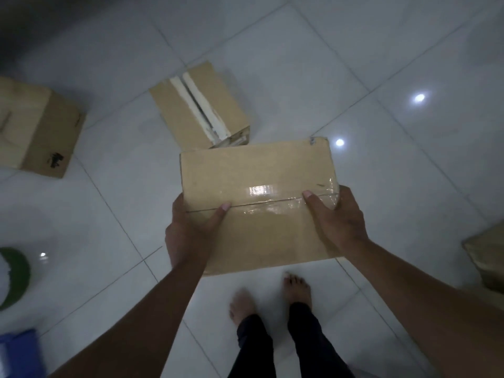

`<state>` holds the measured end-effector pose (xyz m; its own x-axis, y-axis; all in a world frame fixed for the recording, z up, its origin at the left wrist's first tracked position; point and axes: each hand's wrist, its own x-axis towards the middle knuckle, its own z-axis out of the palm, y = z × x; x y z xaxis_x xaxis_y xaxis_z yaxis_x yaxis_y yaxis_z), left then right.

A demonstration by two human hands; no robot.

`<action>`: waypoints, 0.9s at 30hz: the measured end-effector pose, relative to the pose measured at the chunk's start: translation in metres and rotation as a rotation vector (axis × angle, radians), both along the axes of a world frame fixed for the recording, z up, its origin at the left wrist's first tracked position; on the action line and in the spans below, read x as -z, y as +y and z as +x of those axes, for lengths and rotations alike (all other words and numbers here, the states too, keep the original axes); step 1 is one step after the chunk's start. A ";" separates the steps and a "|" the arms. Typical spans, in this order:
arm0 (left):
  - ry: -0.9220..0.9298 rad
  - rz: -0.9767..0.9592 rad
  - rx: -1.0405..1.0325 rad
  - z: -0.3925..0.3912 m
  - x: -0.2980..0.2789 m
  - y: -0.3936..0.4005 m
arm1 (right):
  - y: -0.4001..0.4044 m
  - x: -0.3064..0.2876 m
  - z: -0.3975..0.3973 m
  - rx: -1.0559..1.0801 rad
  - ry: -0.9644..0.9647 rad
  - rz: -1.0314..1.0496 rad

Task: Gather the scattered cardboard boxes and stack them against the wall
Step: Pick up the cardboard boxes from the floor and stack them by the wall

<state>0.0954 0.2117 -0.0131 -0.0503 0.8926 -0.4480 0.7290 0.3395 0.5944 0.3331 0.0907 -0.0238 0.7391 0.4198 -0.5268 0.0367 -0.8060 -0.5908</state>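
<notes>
— Where is the box being carried?

— The flat brown cardboard box sealed with clear tape (259, 203) is held up off the white tiled floor (354, 64), in front of the person and above their bare feet (272, 298). The left hand (188, 227) grips its left edge, thumb lying across the top along the tape seam, the other fingers hidden beneath. The right hand (336, 216) grips the right edge the same way, thumb on top, fingers wrapped under out of sight.

— How many boxes in all?

— Four show. Besides the held one, a brown cardboard box with white torn tape strips along its top (200, 107) lies on the floor just beyond the held box's far edge. A larger brown cardboard box with a black mark on its side (38, 126) sits well apart at the left edge. A corner of another brown cardboard box (488, 257) shows at the right edge.

— And room to move?

— Bare tiles spread wide at the upper right, and between the two floor boxes. At the lower left edge sit one round green-rimmed object (16, 276) and one blue object (19, 353); what they are, I cannot tell.
</notes>
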 end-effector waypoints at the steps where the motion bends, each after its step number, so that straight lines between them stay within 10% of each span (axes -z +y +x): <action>1: -0.005 0.000 0.034 0.006 -0.019 -0.002 | -0.010 -0.019 0.004 0.029 0.003 0.002; 16: -0.111 0.162 0.511 0.105 -0.309 -0.053 | -0.159 -0.296 0.005 0.475 -0.177 0.055; 27: -0.250 0.281 0.904 0.236 -0.376 -0.138 | -0.279 -0.366 0.050 0.814 -0.287 0.078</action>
<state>0.3317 0.0741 0.3628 0.7730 0.6235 -0.1173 0.4861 -0.4632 0.7411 0.3835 -0.1883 0.3424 0.9252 -0.2710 -0.2655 -0.3782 -0.6040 -0.7016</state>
